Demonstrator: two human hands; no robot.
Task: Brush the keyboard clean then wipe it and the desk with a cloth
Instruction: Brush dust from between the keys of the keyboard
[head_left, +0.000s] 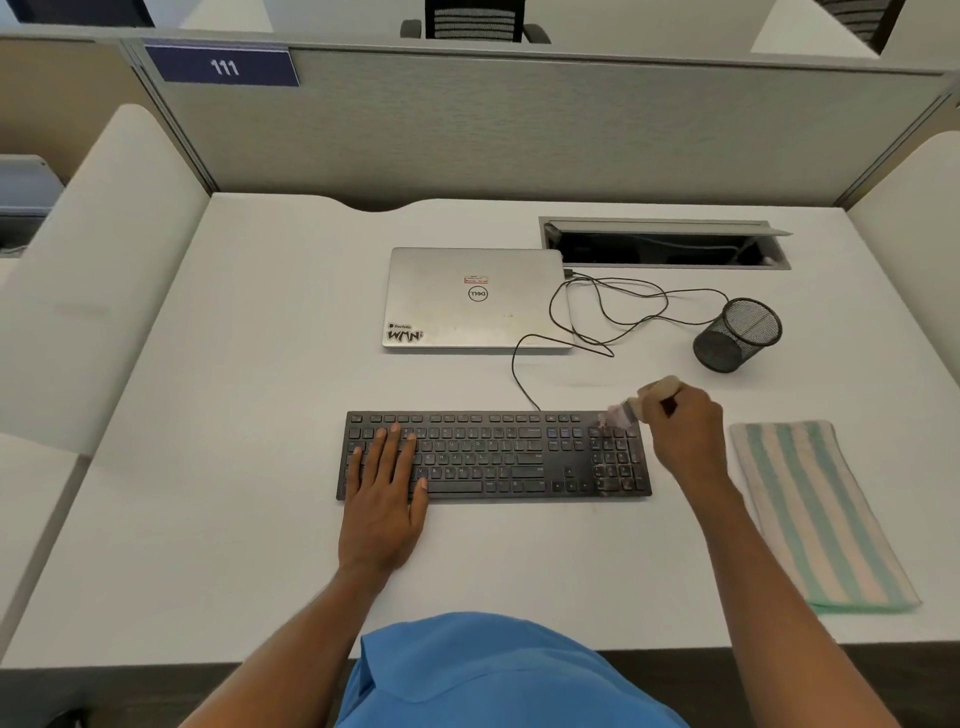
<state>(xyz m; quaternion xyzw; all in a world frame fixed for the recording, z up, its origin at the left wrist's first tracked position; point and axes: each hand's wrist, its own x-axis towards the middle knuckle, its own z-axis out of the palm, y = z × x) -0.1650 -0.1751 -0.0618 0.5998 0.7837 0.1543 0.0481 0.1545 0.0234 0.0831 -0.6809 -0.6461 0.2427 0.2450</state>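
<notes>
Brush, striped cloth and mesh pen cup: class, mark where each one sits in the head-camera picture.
brush (658, 389), head view, on its pale handle.
striped cloth (815, 514), head view, on the middle of the folded fabric.
mesh pen cup (721, 347), head view, on its outer side wall.

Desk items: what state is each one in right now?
Laptop: lid closed.
Mesh cup: tipped on its side.
Cable hatch: lid open.
Cloth: folded, lying untouched.
Keyboard: flat, pressed down by left hand.
Brush: gripped by right hand, bristles at the number pad.
</notes>
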